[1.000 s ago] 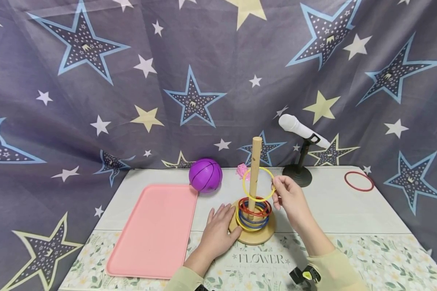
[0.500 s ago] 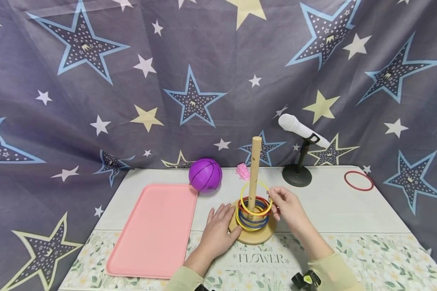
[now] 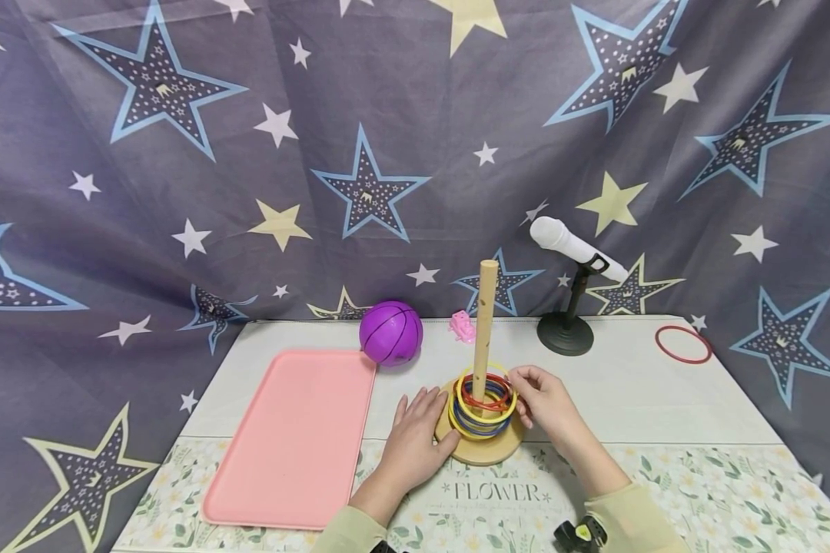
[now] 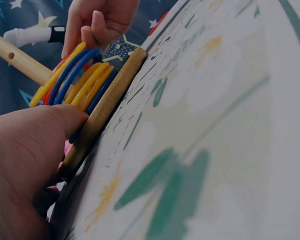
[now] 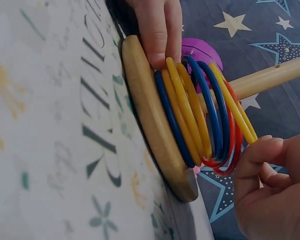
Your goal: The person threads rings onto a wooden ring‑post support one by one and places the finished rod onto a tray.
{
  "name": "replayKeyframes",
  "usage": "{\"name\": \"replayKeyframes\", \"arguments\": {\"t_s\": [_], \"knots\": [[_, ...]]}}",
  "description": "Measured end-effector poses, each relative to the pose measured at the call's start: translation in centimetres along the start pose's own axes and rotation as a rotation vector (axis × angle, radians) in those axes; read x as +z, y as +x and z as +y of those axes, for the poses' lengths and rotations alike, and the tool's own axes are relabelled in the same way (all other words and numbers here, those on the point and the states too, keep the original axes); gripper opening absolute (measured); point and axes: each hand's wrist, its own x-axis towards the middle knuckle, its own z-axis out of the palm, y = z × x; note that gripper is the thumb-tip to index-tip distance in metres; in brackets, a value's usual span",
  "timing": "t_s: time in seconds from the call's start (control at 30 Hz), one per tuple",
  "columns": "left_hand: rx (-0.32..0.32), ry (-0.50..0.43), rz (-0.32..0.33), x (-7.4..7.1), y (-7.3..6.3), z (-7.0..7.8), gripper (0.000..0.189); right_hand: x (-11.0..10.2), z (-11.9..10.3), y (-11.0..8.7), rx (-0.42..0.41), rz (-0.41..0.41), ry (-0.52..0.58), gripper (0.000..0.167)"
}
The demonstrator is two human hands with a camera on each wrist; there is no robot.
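A wooden post (image 3: 485, 322) stands upright on a round wooden base (image 3: 484, 455). Blue rings (image 5: 171, 119), yellow rings and red rings (image 5: 225, 171) are stacked around its foot. My right hand (image 3: 548, 401) pinches one yellow ring (image 5: 233, 102) between thumb and forefinger. That ring encircles the post, tilted, right at the top of the stack. My left hand (image 3: 415, 442) rests at the base's left side with fingers extended, its thumb on the base edge near the lowest rings.
A pink tray (image 3: 293, 438) lies left, with a purple ball (image 3: 390, 333) by its far corner. Behind the post sits a small pink toy (image 3: 463, 326). A white microphone (image 3: 577, 247) on a black stand (image 3: 566, 334) and a lone red ring (image 3: 683, 361) are back right.
My right hand has lowered the yellow ring along the post, from above the stack down to its top. The left hand has stayed at the base.
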Motion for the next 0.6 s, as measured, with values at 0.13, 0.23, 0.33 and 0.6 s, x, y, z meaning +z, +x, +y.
{"name": "replayKeyframes", "arguments": {"t_s": [0.13,0.23,0.33,0.6], "knots": [[-0.005,0.005,-0.005,0.0,0.0,0.0,0.07,0.0,0.4,0.2,-0.001,0.013,-0.001,0.035],[-0.009,0.006,-0.012,0.0,0.1,0.0,0.07,0.0,0.6,0.2,-0.001,0.021,-0.009,0.034],[-0.007,0.005,-0.01,0.0,0.1,-0.1,0.069,0.0,0.8,0.3,-0.001,0.029,-0.021,0.033],[-0.001,0.006,-0.007,0.0,0.1,-0.2,0.069,-0.8,1.3,0.6,-0.009,0.058,-0.056,0.036]]}}
